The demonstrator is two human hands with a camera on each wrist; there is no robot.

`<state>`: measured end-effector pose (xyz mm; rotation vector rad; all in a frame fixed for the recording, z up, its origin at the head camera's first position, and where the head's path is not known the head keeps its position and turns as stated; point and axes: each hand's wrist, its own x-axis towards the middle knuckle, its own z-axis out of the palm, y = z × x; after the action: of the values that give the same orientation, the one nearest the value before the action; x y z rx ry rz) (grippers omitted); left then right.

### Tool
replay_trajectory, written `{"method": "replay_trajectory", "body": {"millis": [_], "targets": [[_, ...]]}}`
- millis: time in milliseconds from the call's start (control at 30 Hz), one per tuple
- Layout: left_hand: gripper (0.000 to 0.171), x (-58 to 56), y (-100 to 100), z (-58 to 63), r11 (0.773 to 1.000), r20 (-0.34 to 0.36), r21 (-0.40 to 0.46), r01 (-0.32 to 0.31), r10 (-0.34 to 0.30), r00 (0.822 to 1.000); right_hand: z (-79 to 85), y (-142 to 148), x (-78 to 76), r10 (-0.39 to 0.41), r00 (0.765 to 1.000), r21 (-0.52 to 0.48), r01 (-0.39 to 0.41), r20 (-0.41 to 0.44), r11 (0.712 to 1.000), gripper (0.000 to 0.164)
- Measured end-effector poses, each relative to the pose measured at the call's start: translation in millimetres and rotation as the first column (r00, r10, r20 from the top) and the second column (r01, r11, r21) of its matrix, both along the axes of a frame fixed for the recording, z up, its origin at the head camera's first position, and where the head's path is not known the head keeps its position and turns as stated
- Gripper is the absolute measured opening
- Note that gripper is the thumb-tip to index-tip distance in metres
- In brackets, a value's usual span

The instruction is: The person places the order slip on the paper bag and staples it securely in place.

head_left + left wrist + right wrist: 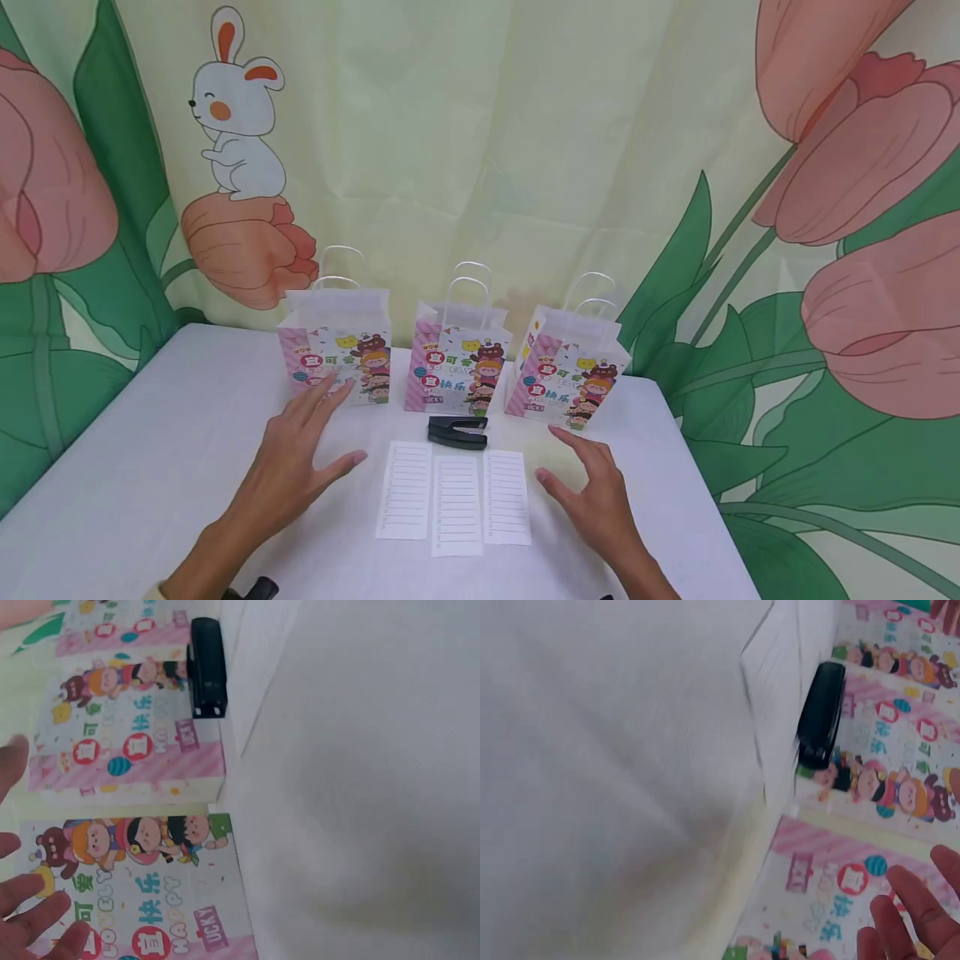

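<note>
Three bags (457,371) stand behind the stapler (456,439) and paper slips (457,507) on the bench (135,492). Your left grip (288,457) and right grip (598,492) spread wide, holding nothing; left-hand contact is hard to judge. Reach lightly, keeping bags upright.

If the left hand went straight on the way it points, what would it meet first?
Probably the left bag: in the head view the left hand overlaps its front, though the gap between them is unclear.
</note>
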<state>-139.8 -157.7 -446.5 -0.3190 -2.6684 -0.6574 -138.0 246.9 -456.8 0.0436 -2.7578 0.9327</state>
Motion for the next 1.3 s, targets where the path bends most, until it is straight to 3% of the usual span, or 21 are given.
{"method": "replay_trajectory", "body": {"millis": [167, 400, 733, 933, 1100, 1300], "targets": [[0.087, -6.7, 6.6, 4.5, 0.989, -0.043, 0.148, 0.014, -0.008, 0.999, 1.7, -14.0, -3.3, -0.018, 0.997, -0.173, 0.032, 0.08, 0.984, 0.059], [0.073, -20.3, 15.2, 8.8, 0.959, -0.132, 0.281, 0.04, -0.002, 0.991, -1.9, -31.2, -10.1, 0.059, 0.99, -0.251, -0.026, 0.126, 0.968, 0.052], [0.065, -44.5, 28.9, 23.2, 0.929, -0.193, 0.358, 0.094, -0.025, 0.981, -9.8, -42.4, -14.4, 0.189, 0.958, -0.362, -0.101, 0.217, 0.927, 0.046], [0.057, -56.1, 37.1, 32.0, 0.899, -0.251, 0.415, 0.138, -0.033, 0.967, -12.5, -48.4, -19.7, 0.248, 0.934, -0.351, -0.149, 0.256, 0.924, 0.045], [0.053, -66.0, 47.3, 39.7, 0.884, -0.29, 0.422, 0.202, -0.079, 0.954, -19.6, -54.5, -24.1, 0.262, 0.923, -0.329, -0.165, 0.28, 0.93, 0.045], [0.051, -81.0, 60.2, 47.1, 0.887, -0.312, 0.394, 0.241, -0.118, 0.943, -23.7, -61.9, -30.4, 0.279, 0.915, -0.322, -0.182, 0.29, 0.929, 0.045]]}}
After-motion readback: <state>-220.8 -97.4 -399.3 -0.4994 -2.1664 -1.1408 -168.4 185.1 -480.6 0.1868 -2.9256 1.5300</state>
